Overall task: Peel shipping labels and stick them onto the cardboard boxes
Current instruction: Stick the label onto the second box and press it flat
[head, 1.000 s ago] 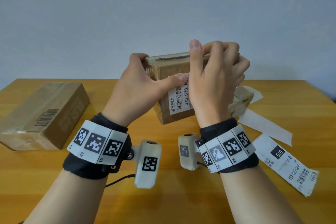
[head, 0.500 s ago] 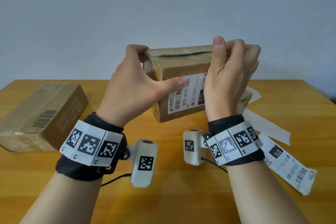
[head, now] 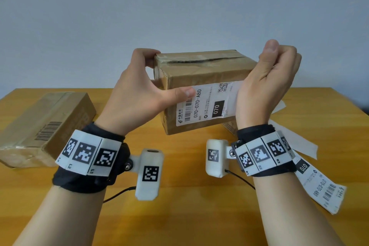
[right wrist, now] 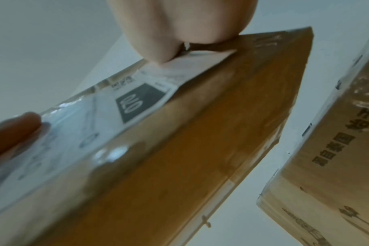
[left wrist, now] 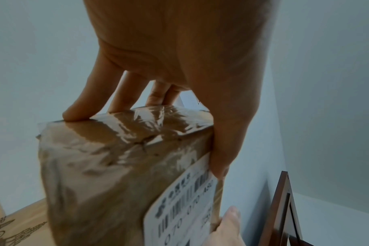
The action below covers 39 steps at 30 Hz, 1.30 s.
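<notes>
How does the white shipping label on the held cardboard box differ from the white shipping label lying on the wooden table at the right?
The white label on the held brown cardboard box sits on the box's side, the left hand's thumb pressing one end; the white label on the wooden table lies loose, untouched. The box's label is near its end at the right hand; the table's is partly hidden behind the right wrist. Both read 070-070-A80, with a black 070 block.
</notes>
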Each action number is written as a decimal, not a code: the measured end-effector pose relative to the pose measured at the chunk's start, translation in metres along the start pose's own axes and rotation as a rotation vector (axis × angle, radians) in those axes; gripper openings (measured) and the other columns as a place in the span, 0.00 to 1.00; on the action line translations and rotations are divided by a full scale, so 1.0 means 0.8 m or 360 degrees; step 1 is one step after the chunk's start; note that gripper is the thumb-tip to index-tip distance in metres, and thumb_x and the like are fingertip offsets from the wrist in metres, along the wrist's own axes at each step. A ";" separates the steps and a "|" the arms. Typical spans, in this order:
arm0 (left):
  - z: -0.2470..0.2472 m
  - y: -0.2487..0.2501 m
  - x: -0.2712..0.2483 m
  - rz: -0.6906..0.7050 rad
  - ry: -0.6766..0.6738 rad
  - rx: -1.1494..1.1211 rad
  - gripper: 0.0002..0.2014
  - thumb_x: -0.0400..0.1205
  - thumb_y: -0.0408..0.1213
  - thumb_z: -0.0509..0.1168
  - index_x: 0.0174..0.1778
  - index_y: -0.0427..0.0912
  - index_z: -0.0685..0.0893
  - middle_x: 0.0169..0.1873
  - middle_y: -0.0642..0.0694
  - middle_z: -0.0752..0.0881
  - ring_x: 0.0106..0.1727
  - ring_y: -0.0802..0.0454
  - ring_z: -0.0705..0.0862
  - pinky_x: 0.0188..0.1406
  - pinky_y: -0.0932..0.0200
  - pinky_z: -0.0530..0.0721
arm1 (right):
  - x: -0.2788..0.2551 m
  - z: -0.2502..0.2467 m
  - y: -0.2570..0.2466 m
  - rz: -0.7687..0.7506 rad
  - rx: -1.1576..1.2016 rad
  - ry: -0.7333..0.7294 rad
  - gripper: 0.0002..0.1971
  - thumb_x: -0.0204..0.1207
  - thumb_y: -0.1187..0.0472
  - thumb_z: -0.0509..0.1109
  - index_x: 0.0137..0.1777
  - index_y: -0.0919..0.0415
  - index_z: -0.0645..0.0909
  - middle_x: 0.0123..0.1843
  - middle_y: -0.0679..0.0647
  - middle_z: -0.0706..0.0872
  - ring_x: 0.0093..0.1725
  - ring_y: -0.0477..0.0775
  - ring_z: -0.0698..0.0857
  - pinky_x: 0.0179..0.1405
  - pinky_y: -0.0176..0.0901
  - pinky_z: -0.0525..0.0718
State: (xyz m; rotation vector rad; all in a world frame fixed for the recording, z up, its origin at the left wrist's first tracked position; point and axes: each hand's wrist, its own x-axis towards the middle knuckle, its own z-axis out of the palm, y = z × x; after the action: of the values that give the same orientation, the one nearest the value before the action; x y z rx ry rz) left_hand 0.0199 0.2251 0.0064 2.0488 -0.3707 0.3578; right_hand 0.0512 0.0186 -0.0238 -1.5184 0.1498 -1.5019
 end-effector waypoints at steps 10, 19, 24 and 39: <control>0.001 -0.007 0.005 -0.0072 0.0081 -0.0033 0.53 0.61 0.66 0.80 0.81 0.49 0.70 0.65 0.61 0.82 0.55 0.76 0.86 0.51 0.71 0.88 | -0.006 0.005 -0.008 0.0190 0.0147 -0.0171 0.11 0.89 0.55 0.55 0.56 0.61 0.76 0.52 0.57 0.83 0.44 0.50 0.78 0.42 0.34 0.76; 0.006 -0.022 0.014 -0.0324 0.0280 -0.0386 0.51 0.61 0.66 0.83 0.77 0.50 0.70 0.64 0.55 0.84 0.65 0.52 0.90 0.64 0.41 0.90 | -0.012 0.012 -0.021 0.0560 -0.0033 -0.0770 0.13 0.78 0.31 0.51 0.48 0.35 0.68 0.60 0.51 0.82 0.59 0.56 0.86 0.62 0.71 0.85; 0.011 -0.028 0.016 -0.0441 0.0081 -0.0293 0.39 0.73 0.50 0.85 0.74 0.50 0.69 0.59 0.62 0.82 0.59 0.62 0.87 0.53 0.62 0.84 | -0.012 0.010 -0.024 0.0591 -0.0007 -0.0758 0.14 0.86 0.37 0.54 0.57 0.43 0.75 0.63 0.47 0.77 0.66 0.57 0.80 0.68 0.62 0.81; 0.020 -0.036 0.016 -0.0517 -0.0091 -0.0475 0.36 0.67 0.49 0.85 0.71 0.50 0.82 0.58 0.50 0.90 0.55 0.50 0.95 0.57 0.41 0.94 | -0.031 0.018 -0.029 0.0194 -0.0098 -0.0878 0.25 0.82 0.39 0.53 0.63 0.52 0.85 0.66 0.51 0.78 0.64 0.55 0.81 0.57 0.38 0.75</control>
State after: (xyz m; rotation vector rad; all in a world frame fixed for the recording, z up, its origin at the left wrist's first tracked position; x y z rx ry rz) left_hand 0.0447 0.2232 -0.0191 1.7889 -0.1122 0.0413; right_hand 0.0450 0.0551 -0.0229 -1.8800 -0.0375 -0.9466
